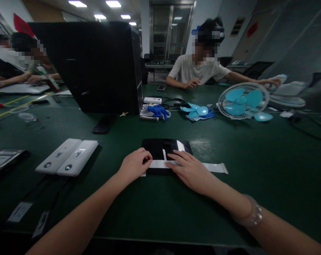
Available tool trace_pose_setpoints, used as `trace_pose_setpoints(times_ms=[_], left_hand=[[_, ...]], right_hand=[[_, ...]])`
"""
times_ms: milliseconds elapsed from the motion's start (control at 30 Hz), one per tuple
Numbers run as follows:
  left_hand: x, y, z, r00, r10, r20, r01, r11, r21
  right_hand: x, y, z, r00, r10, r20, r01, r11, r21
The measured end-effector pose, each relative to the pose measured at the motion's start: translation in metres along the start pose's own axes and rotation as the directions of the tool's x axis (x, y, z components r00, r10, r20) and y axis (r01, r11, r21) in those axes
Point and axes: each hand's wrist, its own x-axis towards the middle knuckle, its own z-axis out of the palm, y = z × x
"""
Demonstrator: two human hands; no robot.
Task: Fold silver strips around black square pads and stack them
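A flat black device (155, 146) with a glossy top lies on the green table in front of me. Across its near part runs a white flat ribbon cable (158, 164), with a wider end piece past the device's right side. A short white strip (164, 155) stands out from the cable over the black surface. My left hand (135, 163) is closed in a pinch at the cable's left part. My right hand (190, 170) is open, its fingers spread over the cable and the device, hiding part of both. A clear band circles my right wrist.
Two white power banks (78, 157) with cables lie to the left. A black phone (103, 124) rests by a large black case (96, 67). Beyond are blue-and-white gloves (156, 111), blue fan blades (196, 110) and a fan (242, 101). A person (200, 69) sits opposite.
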Motion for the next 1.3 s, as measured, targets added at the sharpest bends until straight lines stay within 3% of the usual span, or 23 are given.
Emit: trace_pose_setpoints(times_ms=[267, 533, 700, 900, 1167, 1300], left_hand=[[-0.001, 0.000, 0.002, 0.997, 0.015, -0.070, -0.013, 0.999, 0.036], [0.000, -0.001, -0.002, 0.982, -0.003, -0.191, -0.005, 0.999, -0.041], [0.002, -0.007, -0.004, 0.964, -0.023, -0.265, -0.005, 0.994, -0.106], [0.003, -0.010, -0.005, 0.963, -0.053, -0.263, 0.026, 0.994, -0.106], [0.004, -0.011, -0.004, 0.957, -0.031, -0.287, 0.004, 0.996, -0.095], [0.003, -0.014, -0.004, 0.963, -0.037, -0.266, 0.007, 0.994, -0.111]], right_hand=[[0.001, -0.014, -0.009, 0.999, -0.003, -0.035, 0.009, 0.986, 0.166], [0.003, -0.016, -0.010, 0.999, -0.043, -0.021, 0.045, 0.994, 0.097], [0.006, -0.001, -0.003, 0.996, -0.077, -0.048, 0.077, 0.997, -0.001], [0.014, 0.018, 0.009, 0.998, -0.009, 0.056, 0.011, 0.999, -0.041], [0.014, 0.025, 0.007, 0.998, -0.004, 0.066, 0.011, 0.995, -0.098], [0.004, 0.055, 0.007, 0.993, 0.080, 0.090, -0.066, 0.987, -0.149]])
